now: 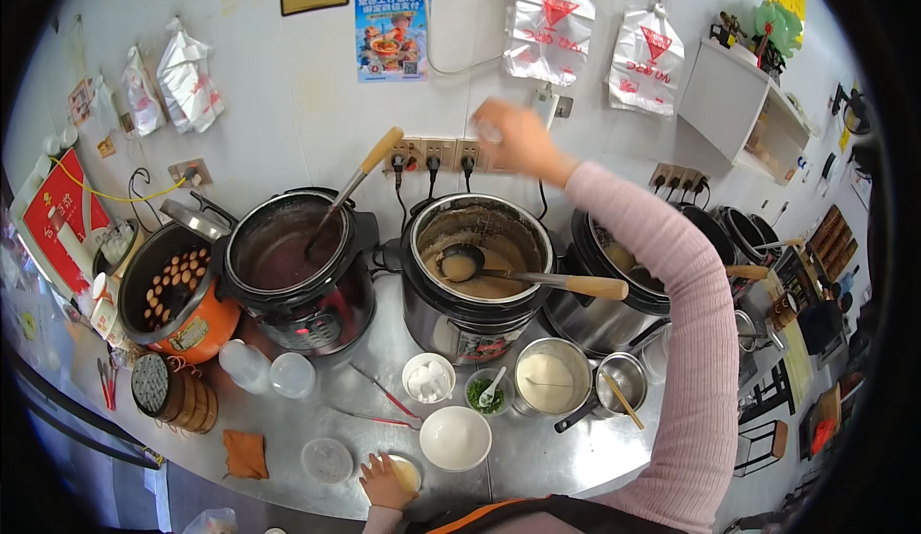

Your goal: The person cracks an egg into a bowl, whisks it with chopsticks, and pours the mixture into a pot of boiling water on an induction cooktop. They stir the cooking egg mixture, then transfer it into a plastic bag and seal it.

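Note:
My left hand [387,483] rests on the side and rim of a small white cup [419,469] with pale yellow contents, at the front edge of the steel counter. High in front of the wall, my right hand [522,138] is raised and blurred with curled fingers. Something pale and translucent shows at its fingertips, too blurred to name. Beside the cup are a round clear plastic lid [327,460] and a white bowl [455,438]. Below the raised hand, a ladle [460,264] with a wooden handle lies across an electric pressure cooker [475,318] of beige porridge.
Another cooker [298,318] holds dark red liquid and a ladle. Eggs sit in an orange pot [201,332]. Tongs [385,394], a bowl of chopped greens [489,394], a pot of creamy liquid [552,379] and a saucepan [622,383] stand nearby. Plastic bags [550,26] hang above.

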The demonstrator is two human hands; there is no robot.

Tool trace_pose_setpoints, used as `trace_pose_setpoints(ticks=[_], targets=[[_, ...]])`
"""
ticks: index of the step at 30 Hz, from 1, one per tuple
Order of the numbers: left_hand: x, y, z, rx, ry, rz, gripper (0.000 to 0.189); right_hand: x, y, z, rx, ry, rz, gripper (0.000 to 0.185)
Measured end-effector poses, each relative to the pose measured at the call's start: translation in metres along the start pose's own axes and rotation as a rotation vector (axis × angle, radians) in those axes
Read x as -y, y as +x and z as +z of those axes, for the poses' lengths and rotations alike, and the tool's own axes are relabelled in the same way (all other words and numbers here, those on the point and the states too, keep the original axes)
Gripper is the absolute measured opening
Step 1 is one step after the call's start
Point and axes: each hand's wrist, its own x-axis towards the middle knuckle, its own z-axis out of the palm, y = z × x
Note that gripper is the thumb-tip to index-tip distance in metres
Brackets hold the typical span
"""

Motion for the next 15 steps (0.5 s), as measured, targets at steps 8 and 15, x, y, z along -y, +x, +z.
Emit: trace_pose_setpoints(ticks=[8, 15], targets=[[-0.004, 0.002, 0.001, -0.027, -0.011, -0.051, 0.114, -0.207, -0.002, 0.072, -0.342, -0.859, 0.085, 0.015], [-0.009, -0.014, -0.009, -0.355, 0.176, 0.088, 0.059, -0.190, 0.042, 0.068, -0.279, -0.537, 0.285, 0.021]])
